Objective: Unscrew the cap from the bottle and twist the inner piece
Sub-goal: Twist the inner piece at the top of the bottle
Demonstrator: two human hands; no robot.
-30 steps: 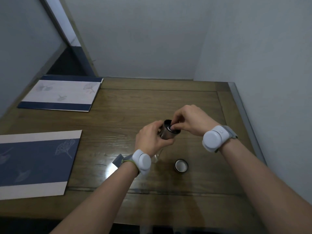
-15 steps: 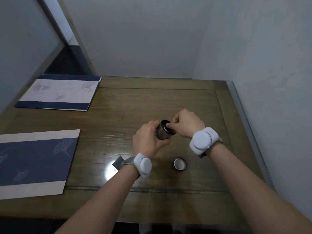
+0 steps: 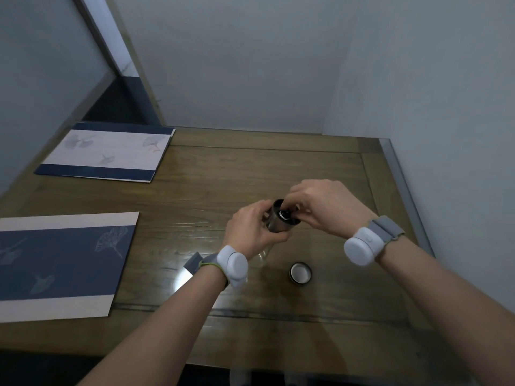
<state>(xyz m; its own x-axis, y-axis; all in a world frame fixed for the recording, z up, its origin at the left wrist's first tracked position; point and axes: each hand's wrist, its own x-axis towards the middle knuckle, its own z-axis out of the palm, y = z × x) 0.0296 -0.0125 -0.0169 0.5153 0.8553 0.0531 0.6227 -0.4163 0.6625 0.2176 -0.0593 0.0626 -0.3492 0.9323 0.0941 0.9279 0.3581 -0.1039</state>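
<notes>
A bottle [image 3: 278, 222] with a metal collar and a clear glass body stands tilted over the middle of the wooden table [image 3: 250, 168]. My left hand [image 3: 250, 229] is wrapped around its upper part. My right hand [image 3: 323, 207] reaches in from the right, its fingertips pinched on the dark inner piece [image 3: 284, 213] inside the bottle's open mouth. The removed cap [image 3: 300, 272], round with a pale inside, lies open side up on the table just in front of the bottle, apart from both hands.
Two blue and white placemats lie on the left: one [image 3: 108, 151] at the back, one [image 3: 55, 263] nearer me. Grey walls close in behind and on the right, where the table's edge [image 3: 401, 174] runs. Both wrists carry white bands.
My right hand has turned at the bottle's mouth, its wrist swinging out and back. The bottle stays in my left hand; the cap has not moved.
</notes>
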